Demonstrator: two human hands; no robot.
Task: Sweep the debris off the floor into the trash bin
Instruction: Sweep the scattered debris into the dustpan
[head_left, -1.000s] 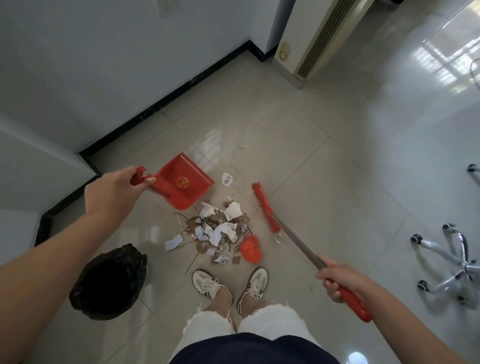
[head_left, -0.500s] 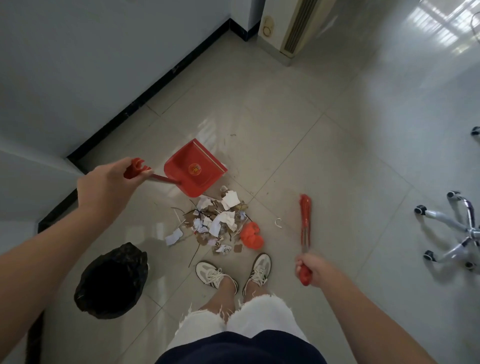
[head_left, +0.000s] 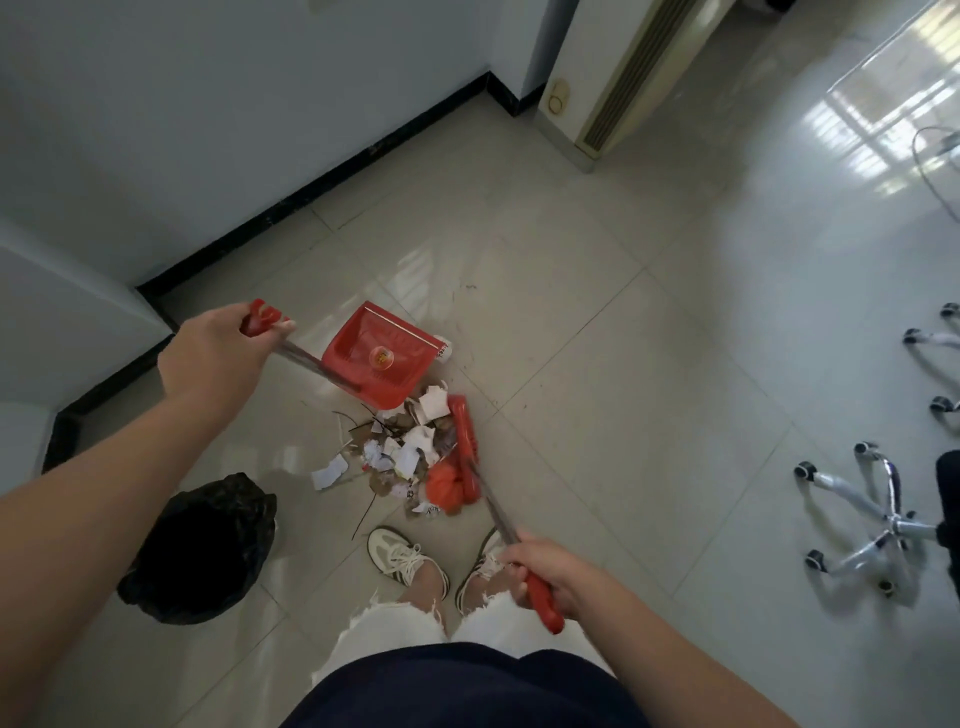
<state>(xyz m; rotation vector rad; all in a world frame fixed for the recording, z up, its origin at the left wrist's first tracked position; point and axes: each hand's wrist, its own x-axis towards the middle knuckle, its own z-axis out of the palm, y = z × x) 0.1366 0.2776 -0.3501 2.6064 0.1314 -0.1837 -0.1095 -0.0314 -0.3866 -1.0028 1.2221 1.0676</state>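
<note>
A pile of torn paper and cardboard debris (head_left: 402, 452) lies on the tiled floor in front of my shoes. My left hand (head_left: 213, 353) grips the red handle of a red dustpan (head_left: 376, 356), whose pan rests on the floor at the far side of the pile. My right hand (head_left: 545, 571) grips the red handle of a red broom (head_left: 465, 439); its brush head lies along the right edge of the pile, over an orange crumpled piece (head_left: 444, 486). A trash bin lined with a black bag (head_left: 200, 545) stands at my left.
A white wall with a black baseboard (head_left: 311, 192) runs behind the dustpan. A standing air-conditioner unit (head_left: 613, 88) is at the far corner. An office chair's wheeled base (head_left: 878, 519) stands at the right. My shoes (head_left: 405, 558) are just behind the pile.
The broom head has swung from the open floor at the right onto the right edge of the pile. The dustpan has stayed at the pile's far side.
</note>
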